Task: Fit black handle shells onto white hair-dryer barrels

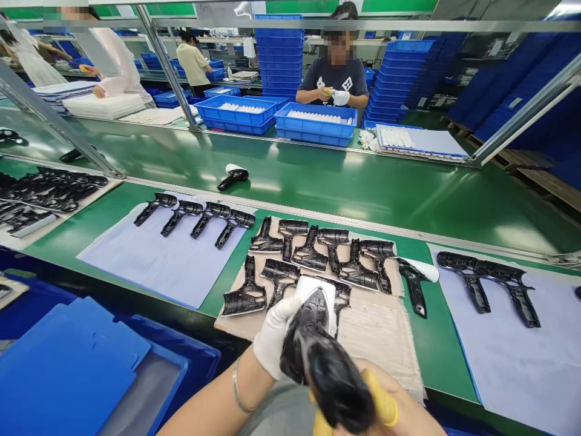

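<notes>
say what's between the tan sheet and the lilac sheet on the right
In the head view, a black gun-shaped piece with a white end lies there, mostly over green tabletop.

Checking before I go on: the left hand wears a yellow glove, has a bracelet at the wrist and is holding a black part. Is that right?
Not quite: the head view shows the left hand in a white glove, not a yellow one. The bracelet and black part are right.

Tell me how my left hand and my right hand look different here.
The left hand wears a white glove; the right hand shows bare skin and yellow finger covers. The left hand sits higher in the picture; the right hand is lower. Both hold black parts.
</notes>
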